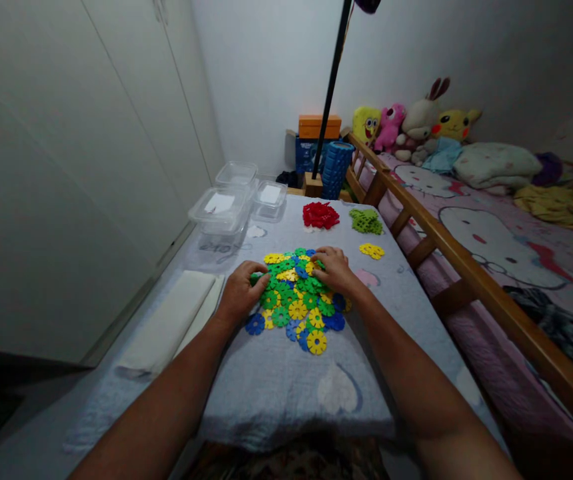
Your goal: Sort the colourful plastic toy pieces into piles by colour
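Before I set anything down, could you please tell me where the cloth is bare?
The cloth is bare between the disc pile and near edge, and between the right forearm and bed rail. Clear boxes crowd the far left.

and along the right it was the brown wooden bed rail (446, 239), with a pink cartoon-print sheet (499, 230) spread beyond it! at the far end, plush toys had the corner: a square yellow one (361, 117), a bright pink one (390, 128), a pale long-eared rabbit (420, 121), a yellow one with red cheeks (454, 125)! near the wall, a blue textured cylindrical roller (336, 172) stood beside a slim black pole (333, 77), an orange rectangular box (319, 127) sat atop a blue box (306, 157), and flat white cupboard doors (91, 173) filled the left!
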Demonstrator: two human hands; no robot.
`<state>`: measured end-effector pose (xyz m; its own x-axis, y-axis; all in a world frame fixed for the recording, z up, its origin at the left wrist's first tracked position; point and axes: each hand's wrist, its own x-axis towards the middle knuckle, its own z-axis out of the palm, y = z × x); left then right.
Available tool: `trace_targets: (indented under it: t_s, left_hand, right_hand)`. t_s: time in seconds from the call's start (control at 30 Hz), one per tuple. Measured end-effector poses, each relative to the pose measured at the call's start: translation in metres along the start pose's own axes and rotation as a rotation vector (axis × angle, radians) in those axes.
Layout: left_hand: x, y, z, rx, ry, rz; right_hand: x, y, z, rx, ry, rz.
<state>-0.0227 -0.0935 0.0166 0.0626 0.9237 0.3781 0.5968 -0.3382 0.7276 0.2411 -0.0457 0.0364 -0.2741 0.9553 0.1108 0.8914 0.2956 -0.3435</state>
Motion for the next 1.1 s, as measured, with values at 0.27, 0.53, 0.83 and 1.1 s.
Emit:
trace_targets:
  t_s: [0.27, 0.53, 0.83, 1.1]
  left_hand:
    - [0.003, -0.005, 0.001, 0.021, 0.007, -0.052]
    - [0.003, -0.002, 0.000, 0.006, 0.004, -0.081]
    - [0.002, -0.006, 0.000, 0.003, 0.000, -0.098]
    - [0.002, -0.008, 0.001, 0.004, -0.009, -0.112]
  right_hand:
    - [0.002, 0.010, 0.003, 0.392, 0.112, -0.034]
    - [0.003, 0.016, 0.000, 0.681, 0.192, -0.029]
    - [0.015, 0.101, -0.014, 0.750, 0.648, 0.354]
    - [0.004, 0.161, -0.006, 0.567, 0.856, 0.650]
